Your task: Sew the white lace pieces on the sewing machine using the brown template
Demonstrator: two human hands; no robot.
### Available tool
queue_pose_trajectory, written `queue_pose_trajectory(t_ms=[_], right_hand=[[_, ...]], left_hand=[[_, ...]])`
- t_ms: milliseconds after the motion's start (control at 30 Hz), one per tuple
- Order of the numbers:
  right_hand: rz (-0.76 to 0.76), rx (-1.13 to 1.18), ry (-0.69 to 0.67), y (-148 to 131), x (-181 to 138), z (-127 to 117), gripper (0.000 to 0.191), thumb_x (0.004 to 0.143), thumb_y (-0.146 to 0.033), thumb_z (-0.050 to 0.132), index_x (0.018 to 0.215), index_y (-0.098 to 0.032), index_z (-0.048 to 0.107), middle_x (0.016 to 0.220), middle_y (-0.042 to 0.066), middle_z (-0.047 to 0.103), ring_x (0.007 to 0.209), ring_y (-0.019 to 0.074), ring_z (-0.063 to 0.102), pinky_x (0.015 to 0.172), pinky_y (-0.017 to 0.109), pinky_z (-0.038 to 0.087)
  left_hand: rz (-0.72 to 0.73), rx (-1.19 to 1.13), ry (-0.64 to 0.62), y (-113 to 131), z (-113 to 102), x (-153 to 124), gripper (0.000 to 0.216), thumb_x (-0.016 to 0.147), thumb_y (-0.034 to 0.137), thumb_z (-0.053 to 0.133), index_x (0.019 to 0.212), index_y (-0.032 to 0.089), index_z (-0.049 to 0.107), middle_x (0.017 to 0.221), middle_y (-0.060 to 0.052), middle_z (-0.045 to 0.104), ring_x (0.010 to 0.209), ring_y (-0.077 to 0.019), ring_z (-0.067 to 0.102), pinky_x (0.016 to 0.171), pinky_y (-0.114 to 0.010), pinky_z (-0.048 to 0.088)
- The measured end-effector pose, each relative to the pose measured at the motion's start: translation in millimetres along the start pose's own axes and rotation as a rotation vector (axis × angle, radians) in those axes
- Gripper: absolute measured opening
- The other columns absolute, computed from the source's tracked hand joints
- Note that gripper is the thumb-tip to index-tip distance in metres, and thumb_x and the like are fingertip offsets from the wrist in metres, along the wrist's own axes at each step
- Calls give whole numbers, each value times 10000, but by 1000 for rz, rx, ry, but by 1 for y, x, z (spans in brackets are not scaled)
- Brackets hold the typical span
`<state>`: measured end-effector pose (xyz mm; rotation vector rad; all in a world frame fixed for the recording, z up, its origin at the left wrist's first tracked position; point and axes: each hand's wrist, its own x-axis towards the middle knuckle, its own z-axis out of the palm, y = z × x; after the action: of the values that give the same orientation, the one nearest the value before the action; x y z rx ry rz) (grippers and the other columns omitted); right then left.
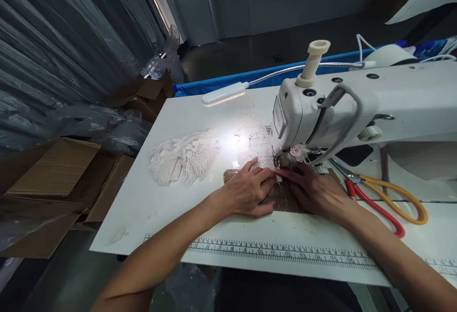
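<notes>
Right of centre, white lace lay at the head of the sewing machine. The left hand, fingers spread, apparently steadied its near edge; the right hand's grip could not be told. The lamp presumably aided visibility.

Lace on table, left of sewing machine.

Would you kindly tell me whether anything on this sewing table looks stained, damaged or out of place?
Mainly a faint brownish smudge stands out, near the front left corner of the white tabletop; it looks odd against the pale surface, though I cannot tell whether it is a stain or wear.
</notes>
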<state>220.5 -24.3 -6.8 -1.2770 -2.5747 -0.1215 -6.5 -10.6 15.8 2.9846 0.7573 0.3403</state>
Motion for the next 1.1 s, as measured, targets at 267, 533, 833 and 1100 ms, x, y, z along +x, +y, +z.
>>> queue_pose_trajectory(t_ms=[267,533,833,1100], right_hand=[[13,26,2,-1,-1,-2,436,922,-213,367,1298,-202,589,977,143,659,619,196,598,469,269,408],[24,109,-4,-5,-3,-3,422,939,-210,351,1282,-186,597,1000,157,657,752,238,650,535,302,494],[43,69,5,-10,2,0,436,924,-165,332,1278,-131,583,1052,194,645,880,292,642,660,392,546],[227,484,-78,17,-4,-14,348,963,-343,380,1158,-192,625,1035,95,674,889,231,660,734,334,548]], left_hand=[[-25,-18,-13,-6,2,1,486,899,441,472,1205,71,544,1204,-150,558,996,-257,601,1129,-551,277],[-38,-59,-2,-10,4,2,539,903,457,467,1250,46,503,1275,-184,514,1101,-294,567,1114,-571,300],[-90,-80,-20,-15,4,6,523,883,449,490,1251,79,513,1311,-184,493,1171,-310,538,1117,-585,285],[-93,-102,-14,-18,2,9,598,871,485,501,1319,92,453,1283,-175,509,1136,-299,552,1116,-584,284]])
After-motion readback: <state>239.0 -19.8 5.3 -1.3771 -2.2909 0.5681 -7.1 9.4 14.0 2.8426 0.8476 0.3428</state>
